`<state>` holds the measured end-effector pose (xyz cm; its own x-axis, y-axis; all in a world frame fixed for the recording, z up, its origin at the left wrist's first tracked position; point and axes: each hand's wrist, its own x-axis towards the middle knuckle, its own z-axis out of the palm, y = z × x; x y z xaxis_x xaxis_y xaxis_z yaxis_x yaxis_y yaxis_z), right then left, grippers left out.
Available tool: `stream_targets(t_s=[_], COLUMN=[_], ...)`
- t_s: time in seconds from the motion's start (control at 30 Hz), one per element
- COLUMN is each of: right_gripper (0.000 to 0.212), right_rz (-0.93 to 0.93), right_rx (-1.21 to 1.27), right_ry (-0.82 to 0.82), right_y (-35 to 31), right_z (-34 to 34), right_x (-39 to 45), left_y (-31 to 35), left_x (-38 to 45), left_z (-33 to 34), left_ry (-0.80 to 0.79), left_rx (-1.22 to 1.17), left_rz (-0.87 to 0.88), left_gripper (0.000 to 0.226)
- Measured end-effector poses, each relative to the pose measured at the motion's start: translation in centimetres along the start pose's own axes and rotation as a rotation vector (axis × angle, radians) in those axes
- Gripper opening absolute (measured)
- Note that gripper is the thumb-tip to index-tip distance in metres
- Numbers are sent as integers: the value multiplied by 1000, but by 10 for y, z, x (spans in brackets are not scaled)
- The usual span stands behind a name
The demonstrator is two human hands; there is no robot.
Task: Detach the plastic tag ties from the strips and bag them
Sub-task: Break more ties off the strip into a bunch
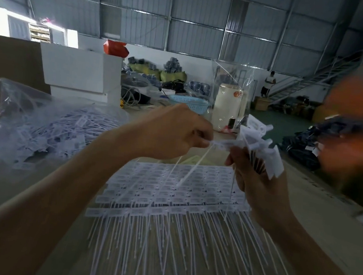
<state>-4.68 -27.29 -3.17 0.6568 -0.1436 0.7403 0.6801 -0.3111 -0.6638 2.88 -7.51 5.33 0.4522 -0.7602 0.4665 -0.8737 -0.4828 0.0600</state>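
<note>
In a dim warehouse, above the tabletop (0, 187) stack of strips (169, 194), the left hand (167, 133) pinches 1 light, springy tag tie (195, 166) by its flat head while the right hand (258, 187) grips a detached bundle (262, 151), the bag (42, 121) lying left of the stack.

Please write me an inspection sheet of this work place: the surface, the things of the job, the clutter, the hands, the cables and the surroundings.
Surface: table, pale, dim light.
Job's things: strips of tag ties lying stacked in front; clear bag of loose ties at left.
Clutter: white box, blue basket, cream jar, orange blur at right.
Hands: left hand pinches one tie; right hand holds a bundle of ties.
Cables: coiled cord behind the table.
Surroundings: warehouse, metal stairs, a person standing far off.
</note>
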Motion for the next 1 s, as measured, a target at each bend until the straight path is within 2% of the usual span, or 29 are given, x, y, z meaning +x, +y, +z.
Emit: stream_targets(t_s=[0.27,0.4,0.47,0.53,0.6,0.67,0.7,0.87,1.0], right_gripper=[21,31,34,22,8,17,16,20,24], right_rz=[-156,-66,-83,-96,-79,-15,-4,-138,-80], right_rx=[-238,-242,-249,-278,-304,-361,-416,-719,-660], right_ry=[9,-35,-66,-70,-80,-84,-80,-82,-140], right_y=[-7,-8,-6,-4,1,6,8,16,25], right_z=[-1,-2,-2,0,-3,-6,-9,-12,-5], right_x=[-2,1,2,4,5,6,6,7,5], left_y=[0,2,3,5,5,4,3,0,-6], left_x=[-4,-5,-6,-6,-7,-8,-8,-9,-9], left_z=[-1,-3,-5,-5,-5,-6,-7,-6,-7], left_ry=[-35,-5,0,-14,-36,-82,-124,-254,-316], left_rx=[-285,-380,-463,-495,-505,-524,-524,-516,-509], left_rz=[25,58,69,84,84,69,64,53,40], left_gripper=[16,13,13,15,16,15,15,17,15])
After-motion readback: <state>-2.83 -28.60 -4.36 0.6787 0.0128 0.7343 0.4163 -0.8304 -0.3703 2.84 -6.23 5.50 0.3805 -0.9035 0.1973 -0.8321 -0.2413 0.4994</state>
